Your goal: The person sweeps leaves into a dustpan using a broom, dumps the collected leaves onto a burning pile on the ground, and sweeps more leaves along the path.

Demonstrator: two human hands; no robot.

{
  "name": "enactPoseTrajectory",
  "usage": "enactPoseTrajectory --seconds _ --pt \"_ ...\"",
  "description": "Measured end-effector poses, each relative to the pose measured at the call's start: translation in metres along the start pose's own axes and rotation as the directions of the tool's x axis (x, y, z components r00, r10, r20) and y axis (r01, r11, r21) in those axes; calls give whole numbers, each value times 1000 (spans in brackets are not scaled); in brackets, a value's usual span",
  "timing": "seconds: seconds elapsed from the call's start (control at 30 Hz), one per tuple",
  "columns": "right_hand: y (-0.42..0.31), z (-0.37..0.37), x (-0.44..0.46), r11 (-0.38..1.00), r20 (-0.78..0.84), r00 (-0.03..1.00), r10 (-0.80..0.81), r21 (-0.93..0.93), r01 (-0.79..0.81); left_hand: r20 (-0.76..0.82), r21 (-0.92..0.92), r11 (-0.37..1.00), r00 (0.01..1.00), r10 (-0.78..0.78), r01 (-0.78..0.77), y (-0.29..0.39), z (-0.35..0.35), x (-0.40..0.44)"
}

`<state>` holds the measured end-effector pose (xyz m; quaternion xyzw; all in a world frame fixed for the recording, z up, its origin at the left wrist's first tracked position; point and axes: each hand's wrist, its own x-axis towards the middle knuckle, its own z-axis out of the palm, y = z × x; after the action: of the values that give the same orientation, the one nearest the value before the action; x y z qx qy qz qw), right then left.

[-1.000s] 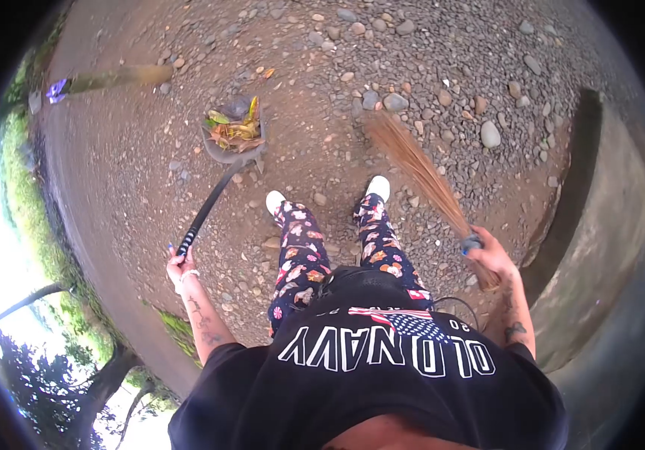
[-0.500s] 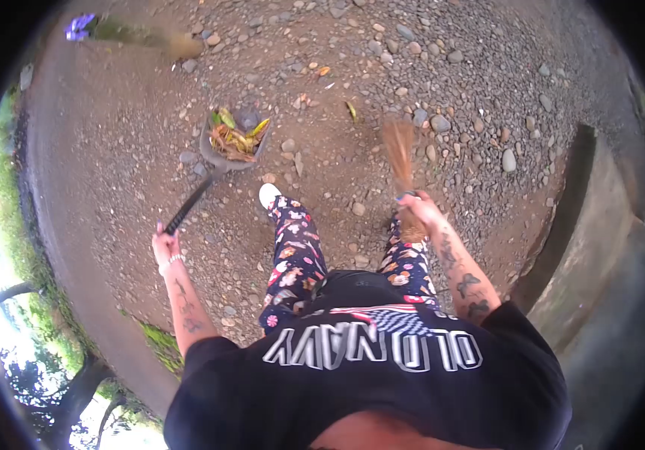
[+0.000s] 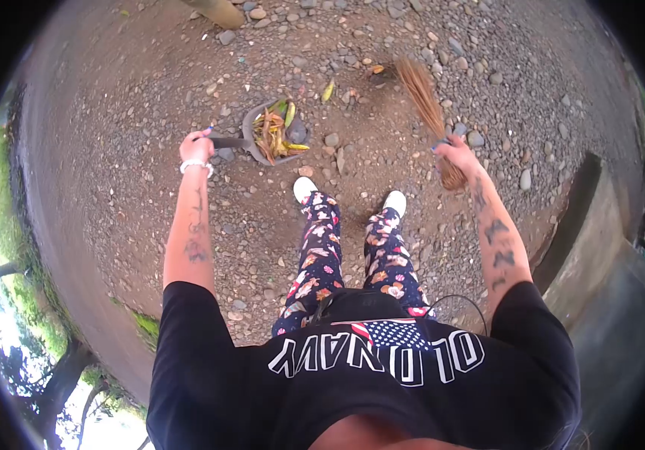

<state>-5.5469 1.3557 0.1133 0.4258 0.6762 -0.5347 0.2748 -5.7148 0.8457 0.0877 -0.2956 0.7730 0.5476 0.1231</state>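
Observation:
My left hand [image 3: 197,148] is closed around the dark handle of a grey dustpan [image 3: 250,121]. The pan lies on the stony ground, with brown, yellow and green dry leaves [image 3: 268,135] and a grey stone in it. In my right hand [image 3: 457,154] is a bundle broom of thin brown bristles [image 3: 421,91], gripped near its bound end. Its bristles fan out away from me, with their tips near an orange leaf [image 3: 376,69]. A yellow-green leaf [image 3: 328,91] lies on the ground between pan and broom.
Gravel and loose stones [image 3: 475,139] cover the brown dirt. A concrete ledge [image 3: 592,225] runs along the right side. At the top edge stands the base of a post or trunk [image 3: 221,10]. My white shoes [image 3: 304,188] are just below the dustpan.
My left hand has moved forward, and the dustpan has turned and sits further right in view. The broom has swung forward and slightly right. The view has shifted.

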Motion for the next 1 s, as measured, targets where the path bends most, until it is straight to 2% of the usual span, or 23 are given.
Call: enactPoseTrajectory --seconds 0.07,0.1,0.13,0.2,0.23,0.3,0.33,0.37,0.4,0.47,0.53,0.6,0.67,0.7,0.77,0.8,0.87,0.9,0.93,0.97,1.0 --pt "-2 25 29 995 183 983 -2 -97 20 -34 -29 1000 999 -9 8 -5 12 8" --pt "-4 38 18 996 183 983 12 -89 5 -58 -70 998 998 -5 1 -8 19 9" --pt "-11 49 -6 996 249 967 50 -86 -30 -50 -61 998 999 -17 14 -7 23 3" --pt "-16 42 -40 991 401 909 113 -110 -74 -163 17 1000 987 0 3 11 30 -6" --pt "-15 29 -61 989 432 890 147 -88 -120 -156 66 997 987 -27 38 14 30 -6" --pt "-13 11 -112 989 437 898 61 -146 4 -153 48 999 988 -4 11 7 28 -4" --pt "-14 10 -144 984 454 875 171 -40 -171 -152 35 999 988 23 -18 4 24 -4" --pt "-12 13 -171 971 423 880 217 -4 -238 -137 46 998 989 46 -40 4 21 -5" --pt "11 18 -183 978 374 916 145 88 -191 -138 50 998 989 48 -42 2 17 -3" --pt "18 40 -213 845 391 882 265 346 -407 -107 125 987 987 118 -105 -8 12 2" --pt "44 69 -206 546 447 818 362 609 -575 -104 123 984 984 141 -128 -18 12 9" --pt "55 104 -175 320 489 777 397 719 -617 -99 134 975 977 189 -175 -17 13 9" --pt "58 128 -141 196 582 791 190 767 -611 -91 172 964 971 221 -203 -32 13 15" --pt "48 132 -141 192 580 791 195 768 -611 -92 177 961 968 233 -215 -31 14 13" --pt "16 130 -153 26 630 750 202 762 -647 -115 153 967 968 225 -206 -25 16 3" --pt "12 124 -160 26 627 753 201 765 -644 -112 150 966 968 226 -208 -25 13 0" --pt "8 105 -174 346 513 846 146 775 -529 -146 251 959 974 175 -135 -23 7 -5" --pt "3 97 -177 446 461 862 212 739 -505 -149 207 973 980 134 -102 -26 3 -5" --pt "-3 93 -177 453 459 863 210 736 -502 -154 200 975 979 133 -101 -30 -1 -5" --pt "-11 90 -173 721 292 921 257 577 -384 -167 145 979 972 168 -144 -35 -4 -5" --pt "-18 87 -166 908 116 965 234 328 -260 -186 90 978 961 203 -189 -40 -7 -5"
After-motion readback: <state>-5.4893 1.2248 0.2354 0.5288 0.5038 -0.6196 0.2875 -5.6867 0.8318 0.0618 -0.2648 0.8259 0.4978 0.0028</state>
